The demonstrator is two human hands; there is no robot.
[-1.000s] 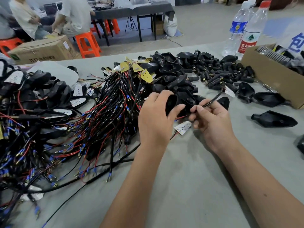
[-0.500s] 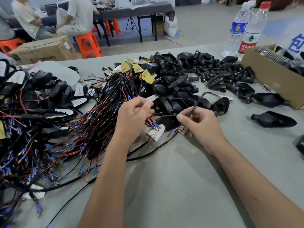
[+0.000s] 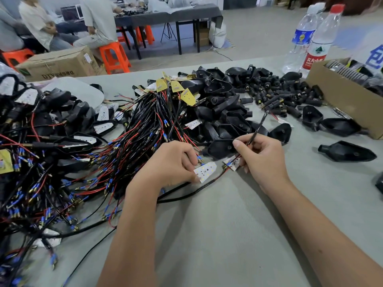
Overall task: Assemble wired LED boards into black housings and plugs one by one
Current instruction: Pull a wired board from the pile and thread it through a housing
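Two hands' grip: left hand (image 3: pixel 174 162) pinches LED board (image 3: pixel 205 171).

An assembly workshop: heaps of wires (image 3: pixel 134 146) and black housings (image 3: pixel 226 108) cover the table (image 3: pixel 238 224), with cardboard boxes (image 3: pixel 60 64) and seated workers (image 3: pixel 97 21) in the upper left.

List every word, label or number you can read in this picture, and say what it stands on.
"DIY", followed by blurred characters: side of the cardboard box on the floor.
"农夫山泉": red label of the red-capped bottle.
Blue label of the other bottle: print too blurred to read.
Large blue character on the white surface at the right edge: cut off, possibly "包".
White sticker on the box: too small to read.
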